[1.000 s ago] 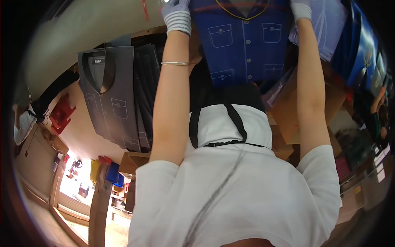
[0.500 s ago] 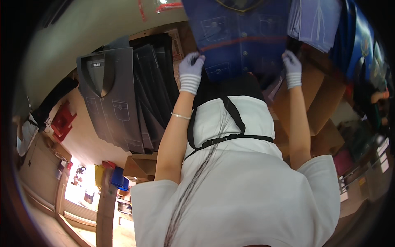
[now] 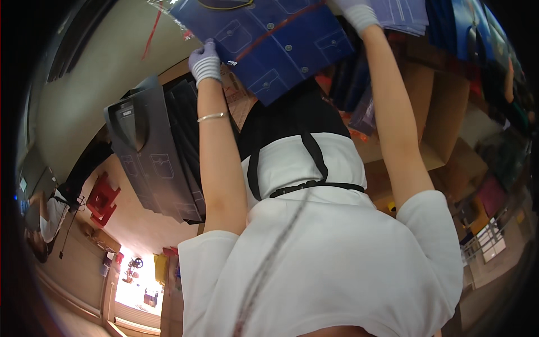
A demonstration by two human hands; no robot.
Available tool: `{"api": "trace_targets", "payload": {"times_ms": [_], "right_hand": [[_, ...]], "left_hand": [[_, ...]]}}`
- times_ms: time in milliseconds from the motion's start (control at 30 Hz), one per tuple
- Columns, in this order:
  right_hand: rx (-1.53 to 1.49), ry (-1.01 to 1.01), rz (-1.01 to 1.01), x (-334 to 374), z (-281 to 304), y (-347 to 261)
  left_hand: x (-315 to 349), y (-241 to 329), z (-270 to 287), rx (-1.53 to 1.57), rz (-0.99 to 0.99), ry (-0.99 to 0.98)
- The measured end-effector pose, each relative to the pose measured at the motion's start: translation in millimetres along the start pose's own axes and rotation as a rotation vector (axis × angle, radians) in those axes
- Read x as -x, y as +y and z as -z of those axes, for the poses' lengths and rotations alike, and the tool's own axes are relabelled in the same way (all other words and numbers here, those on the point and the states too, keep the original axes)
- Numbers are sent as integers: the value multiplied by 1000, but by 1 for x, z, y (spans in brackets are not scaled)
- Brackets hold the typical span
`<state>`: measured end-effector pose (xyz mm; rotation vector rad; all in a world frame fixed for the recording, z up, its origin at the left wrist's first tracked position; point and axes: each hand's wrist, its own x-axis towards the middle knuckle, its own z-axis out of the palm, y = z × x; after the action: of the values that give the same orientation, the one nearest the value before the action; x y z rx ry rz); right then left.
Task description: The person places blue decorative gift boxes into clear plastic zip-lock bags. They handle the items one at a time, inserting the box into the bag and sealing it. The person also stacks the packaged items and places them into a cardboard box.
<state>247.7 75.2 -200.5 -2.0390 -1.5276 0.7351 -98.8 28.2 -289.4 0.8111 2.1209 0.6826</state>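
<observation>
A flat, stiff blue bag-like piece printed like a jacket (image 3: 281, 53), with outlined pockets and buttons, is tilted in front of me at the top of the view. A red strip runs slantwise across it. My left hand (image 3: 204, 63), in a pale glove with a striped cuff, is closed on its left edge, thumb pointing up. At the piece's upper right is my right hand (image 3: 355, 12), gloved alike; the frame's top edge cuts off its fingers, so its grip is hidden. Clear plastic (image 3: 168, 10) shows by the piece's upper left corner.
Several dark grey jacket-printed pieces (image 3: 160, 163) stand upright at the left. Light purple pieces (image 3: 401, 17) lie stacked beyond my right hand, with blue ones (image 3: 471, 33) beside them. An open cardboard box (image 3: 449, 118) stands at the right. A red stool-like object (image 3: 104, 199) is on the floor.
The blue piece has shifted left and turned so that it slants. My left hand has moved left and up with it; my right hand has gone up and left, partly out of frame.
</observation>
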Motion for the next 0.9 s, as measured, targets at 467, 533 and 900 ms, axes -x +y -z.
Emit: {"api": "trace_targets", "payload": {"times_ms": [467,533,900], "right_hand": [[-375,45,-54,66,-14,65],[-491,33,-118,89,-5,103],[-1243,-245,-875,229,7,148]], "left_hand": [[102,-43,-10,493,-10,-243],[125,-38,-10,365,-39,-320],[194,-78,1,-36,-241,-682]]}}
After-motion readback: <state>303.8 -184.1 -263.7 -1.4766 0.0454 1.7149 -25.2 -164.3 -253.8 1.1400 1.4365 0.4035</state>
